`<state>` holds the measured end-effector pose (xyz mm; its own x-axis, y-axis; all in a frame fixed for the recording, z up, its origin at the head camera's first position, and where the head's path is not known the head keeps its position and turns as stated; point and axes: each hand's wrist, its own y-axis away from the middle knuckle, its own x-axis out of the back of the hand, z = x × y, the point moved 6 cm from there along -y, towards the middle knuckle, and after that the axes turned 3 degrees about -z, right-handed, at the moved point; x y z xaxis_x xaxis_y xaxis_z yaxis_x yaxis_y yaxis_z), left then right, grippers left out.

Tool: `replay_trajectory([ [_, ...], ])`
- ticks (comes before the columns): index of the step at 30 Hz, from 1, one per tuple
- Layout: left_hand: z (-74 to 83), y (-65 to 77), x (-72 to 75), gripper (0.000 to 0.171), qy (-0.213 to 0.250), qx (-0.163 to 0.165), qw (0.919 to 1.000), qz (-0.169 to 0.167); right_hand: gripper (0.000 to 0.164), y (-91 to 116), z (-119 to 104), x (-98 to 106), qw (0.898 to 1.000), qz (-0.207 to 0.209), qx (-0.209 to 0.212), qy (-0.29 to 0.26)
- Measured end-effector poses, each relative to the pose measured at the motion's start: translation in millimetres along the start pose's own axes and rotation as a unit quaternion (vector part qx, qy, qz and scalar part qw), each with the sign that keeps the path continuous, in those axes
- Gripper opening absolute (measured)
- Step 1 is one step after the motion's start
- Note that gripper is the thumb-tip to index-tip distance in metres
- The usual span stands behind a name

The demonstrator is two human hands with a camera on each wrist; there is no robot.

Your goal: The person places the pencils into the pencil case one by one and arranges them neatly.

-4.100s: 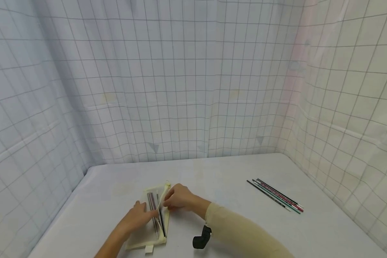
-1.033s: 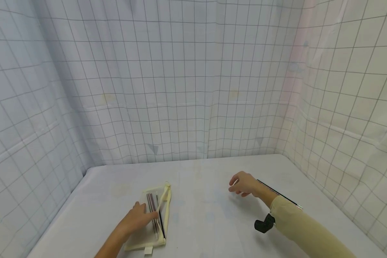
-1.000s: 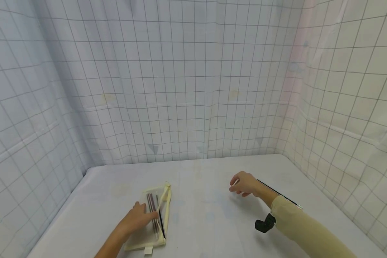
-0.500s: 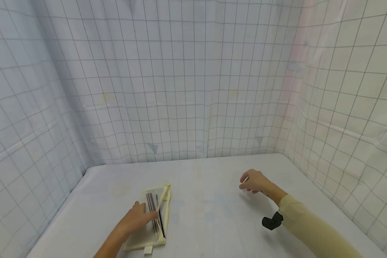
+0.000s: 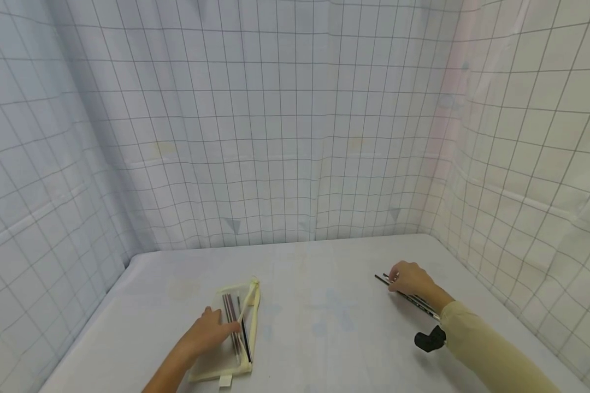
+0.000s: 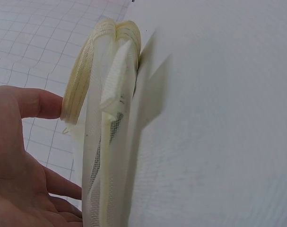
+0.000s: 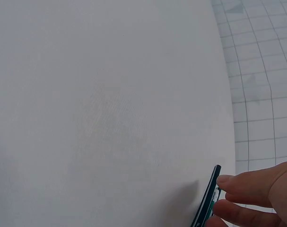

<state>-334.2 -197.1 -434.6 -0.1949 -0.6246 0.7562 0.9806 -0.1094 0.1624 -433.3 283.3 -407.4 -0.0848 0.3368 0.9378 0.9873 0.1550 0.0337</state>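
My left hand [image 5: 207, 334] rests on a translucent mesh pencil pouch [image 5: 204, 371] with cream zipper edges, left of centre on the table. In the left wrist view the thumb presses against the lifted zipper edge [image 6: 77, 90], and the other fingers lie straight against the mesh. Several pencils [image 5: 234, 319] show in the pouch. At the right, my right hand [image 5: 412, 279] reaches down over several loose pencils [image 5: 418, 303], partly hidden beneath it. Its fingertips are at a dark pencil [image 7: 209, 194] in the right wrist view, with thumb and fingers apart.
A white cloth covers the table [image 5: 305, 316]. White grid-patterned curtains [image 5: 285, 136] stand at its back and both sides. A black wrist camera [image 5: 430, 339] sits below my right sleeve [image 5: 491, 344], just above the tabletop.
My right hand has gone from the pouch to the loose pencils at the right, lowering onto them in the last half second. My left hand has stayed on the pouch.
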Motion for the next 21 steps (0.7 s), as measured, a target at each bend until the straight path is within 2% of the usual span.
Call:
replay_trajectory([
  [11, 0.2, -0.2, -0.9, 0.096, 0.004, 0.001, 1.0, -0.006, 0.016, 4.5, 17.2, -7.0, 1.0, -0.003, -0.01, -0.019],
  [16, -0.1, -0.1, -1.3, 0.096, 0.006, -0.003, 1.0, -0.003, 0.011, 6.9, 18.0, -9.8, 1.0, 0.015, -0.004, -0.025],
  [21, -0.7, -1.2, -0.6, 0.096, -0.004, -0.003, 1.0, 0.002, 0.012, 6.5, 17.8, -11.8, 1.0, 0.025, 0.002, -0.018],
])
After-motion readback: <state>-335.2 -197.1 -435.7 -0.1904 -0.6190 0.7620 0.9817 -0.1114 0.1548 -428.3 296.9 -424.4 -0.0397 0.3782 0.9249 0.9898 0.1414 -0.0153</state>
